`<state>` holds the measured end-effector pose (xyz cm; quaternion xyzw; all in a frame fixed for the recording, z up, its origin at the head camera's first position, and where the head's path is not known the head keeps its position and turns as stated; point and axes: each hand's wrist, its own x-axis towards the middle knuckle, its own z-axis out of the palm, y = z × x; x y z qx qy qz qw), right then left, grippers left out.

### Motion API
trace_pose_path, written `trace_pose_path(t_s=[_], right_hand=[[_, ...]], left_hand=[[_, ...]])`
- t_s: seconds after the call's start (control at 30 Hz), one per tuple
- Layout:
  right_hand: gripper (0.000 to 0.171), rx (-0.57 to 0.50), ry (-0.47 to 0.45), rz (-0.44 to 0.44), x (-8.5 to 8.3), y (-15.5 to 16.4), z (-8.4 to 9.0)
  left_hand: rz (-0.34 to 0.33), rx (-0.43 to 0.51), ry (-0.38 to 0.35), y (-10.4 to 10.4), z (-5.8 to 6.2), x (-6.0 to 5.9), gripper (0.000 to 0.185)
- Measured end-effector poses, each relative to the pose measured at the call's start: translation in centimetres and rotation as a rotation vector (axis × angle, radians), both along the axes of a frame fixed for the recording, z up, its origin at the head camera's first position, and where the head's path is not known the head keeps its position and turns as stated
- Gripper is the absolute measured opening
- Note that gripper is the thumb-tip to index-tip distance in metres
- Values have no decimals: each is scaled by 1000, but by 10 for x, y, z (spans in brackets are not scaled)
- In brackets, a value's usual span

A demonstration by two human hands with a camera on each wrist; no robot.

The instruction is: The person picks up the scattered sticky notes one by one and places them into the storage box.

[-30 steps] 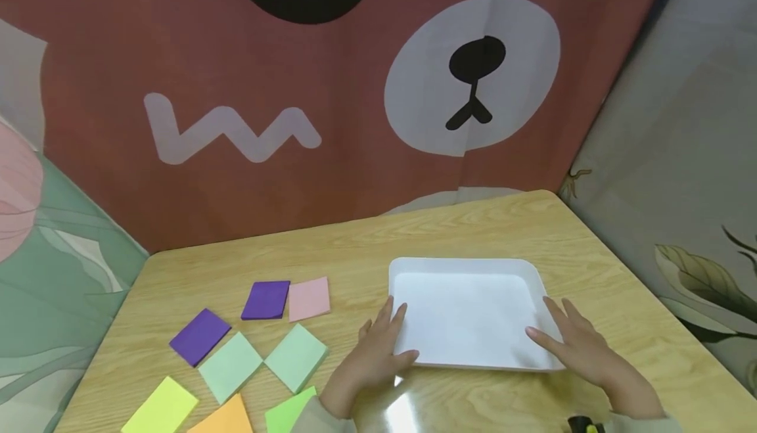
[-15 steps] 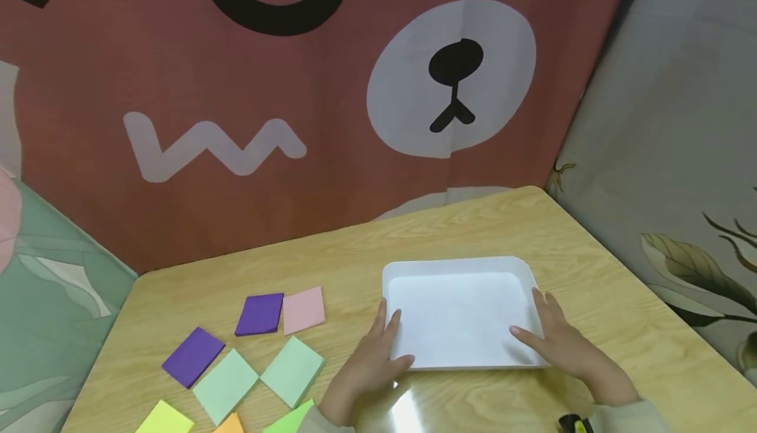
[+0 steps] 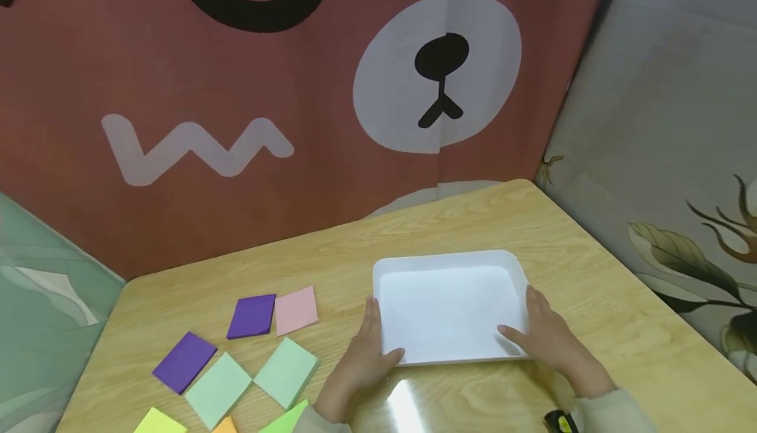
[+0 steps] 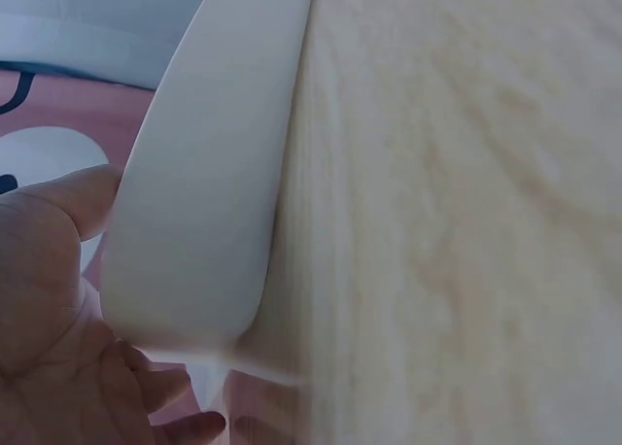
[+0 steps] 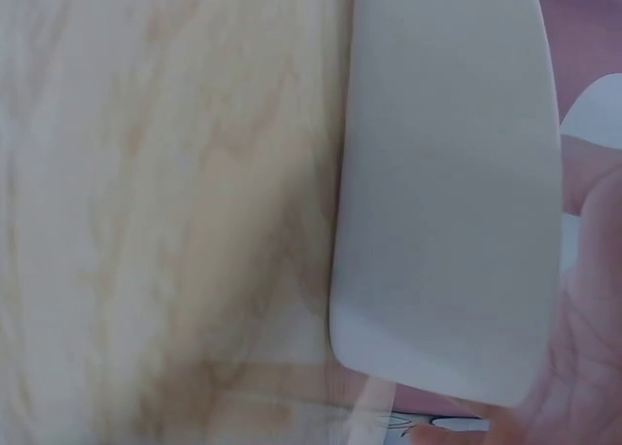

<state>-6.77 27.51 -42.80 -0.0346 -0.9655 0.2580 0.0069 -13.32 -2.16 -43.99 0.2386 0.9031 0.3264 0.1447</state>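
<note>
A shallow white tray (image 3: 449, 315) with rounded corners rests on the table, nothing inside it. At its near left corner my left hand (image 3: 365, 354) holds it, thumb over the front rim and fingers along the outer left wall. My right hand (image 3: 550, 334) grips the right side, its thumb reaching over the rim toward the inside. The left wrist view shows the tray's outer wall (image 4: 204, 173) with the thumb at its upper edge and curled fingers past the corner. In the right wrist view, the palm lies against the tray's end (image 5: 447, 192), and most fingers are hidden.
Left of the tray lie sticky-note pads: two purple (image 3: 251, 317), one pink (image 3: 297, 310), two mint green (image 3: 286, 372), plus yellow (image 3: 160, 422), orange (image 3: 225, 426) and bright green (image 3: 285, 418) at the bottom edge. A black-and-yellow object (image 3: 560, 422) sits by the right sleeve. Printed curtains stand behind the table (image 3: 296, 259).
Both hands have closed in on the tray's sides, fingers moving from over the rim to flat along the outer walls. The head view has shifted, so the scene slides left.
</note>
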Motion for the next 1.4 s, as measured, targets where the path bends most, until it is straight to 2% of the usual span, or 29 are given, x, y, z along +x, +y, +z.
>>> trace_pose_path(t_s=[0.3, 0.6, 0.77, 1.07, 1.4], right_hand=[[95, 29, -22, 10, -11, -8, -1], [93, 81, 6, 9, -11, -10, -8], [97, 74, -4, 9, -10, -9, -11], [104, 2, -46, -15, -1, -4, -16], [102, 56, -13, -4, 2, -4, -16]], left_hand=[[30, -6, 23, -8, 0, 1, 87], [51, 9, -20, -9, -2, 2, 87], [41, -5, -8, -9, -2, 3, 87], [22, 30, -26, -7, -3, 6, 87], [32, 47, -32, -7, -7, 10, 86]])
